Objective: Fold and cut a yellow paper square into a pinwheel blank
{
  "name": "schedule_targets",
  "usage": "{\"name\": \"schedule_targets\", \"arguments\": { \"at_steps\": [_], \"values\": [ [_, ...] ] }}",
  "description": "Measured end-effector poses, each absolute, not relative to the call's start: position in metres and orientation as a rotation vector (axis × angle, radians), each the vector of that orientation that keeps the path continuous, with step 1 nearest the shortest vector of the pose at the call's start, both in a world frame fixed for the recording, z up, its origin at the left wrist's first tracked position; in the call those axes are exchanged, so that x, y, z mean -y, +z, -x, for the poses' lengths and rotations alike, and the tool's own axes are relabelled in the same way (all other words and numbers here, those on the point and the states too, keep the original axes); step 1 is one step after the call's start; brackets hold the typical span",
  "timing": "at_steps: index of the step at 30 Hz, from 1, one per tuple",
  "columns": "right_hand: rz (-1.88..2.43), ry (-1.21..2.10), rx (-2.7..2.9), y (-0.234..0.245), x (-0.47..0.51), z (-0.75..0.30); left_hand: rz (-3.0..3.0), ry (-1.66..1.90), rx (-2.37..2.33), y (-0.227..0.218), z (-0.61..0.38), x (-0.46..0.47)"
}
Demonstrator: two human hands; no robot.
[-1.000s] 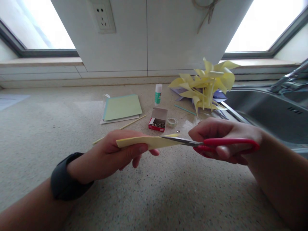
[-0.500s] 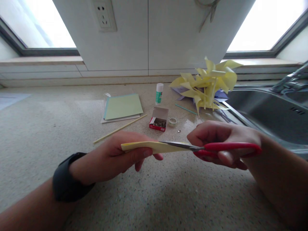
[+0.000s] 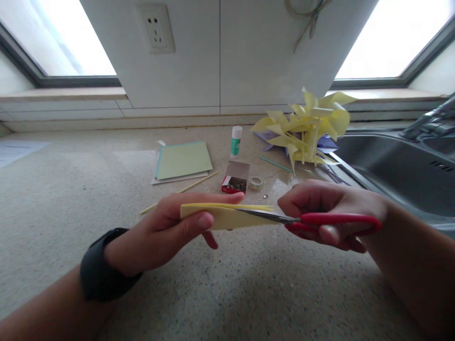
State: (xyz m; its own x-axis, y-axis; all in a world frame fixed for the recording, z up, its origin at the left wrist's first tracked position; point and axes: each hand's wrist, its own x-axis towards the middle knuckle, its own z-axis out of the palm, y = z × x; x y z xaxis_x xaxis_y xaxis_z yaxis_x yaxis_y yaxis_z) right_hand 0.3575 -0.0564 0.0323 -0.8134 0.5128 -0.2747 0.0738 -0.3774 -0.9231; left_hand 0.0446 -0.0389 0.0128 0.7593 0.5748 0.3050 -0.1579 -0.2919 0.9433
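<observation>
Folded yellow paper (image 3: 223,218) is pinched between the thumb and fingers of my left hand (image 3: 177,227), held above the counter. My right hand (image 3: 327,213) grips red-handled scissors (image 3: 341,219), its fingers closed around the loops. The scissor blades point left and lie along the paper, one of them in front of its upper edge. Whether the blades are fully closed on the paper cannot be told. Just beyond the hands stand an open red box (image 3: 235,182) of small metal pins and a roll of clear tape (image 3: 256,182).
A stack of coloured paper (image 3: 185,160) lies behind my left hand, with a thin yellow stick (image 3: 199,183) beside it. A glue stick (image 3: 235,142) stands upright. Yellow paper pinwheels (image 3: 309,128) are heaped at back right, near the steel sink (image 3: 391,166). A blue-green stick (image 3: 275,164) lies before them.
The folded paper has tilted so that more of its front face and top edge show. My left fingers have shifted along its far side. The scissors have hardly moved.
</observation>
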Motion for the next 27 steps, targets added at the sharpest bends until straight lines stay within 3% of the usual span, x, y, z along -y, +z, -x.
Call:
{"name": "schedule_targets", "arguments": {
  "at_steps": [27],
  "values": [
    [0.858, 2.349, 1.494, 0.0302, 0.0601, -0.3488, -1.835, 0.524, -0.373, 0.0122, -0.0426, 0.0362]
  ]
}}
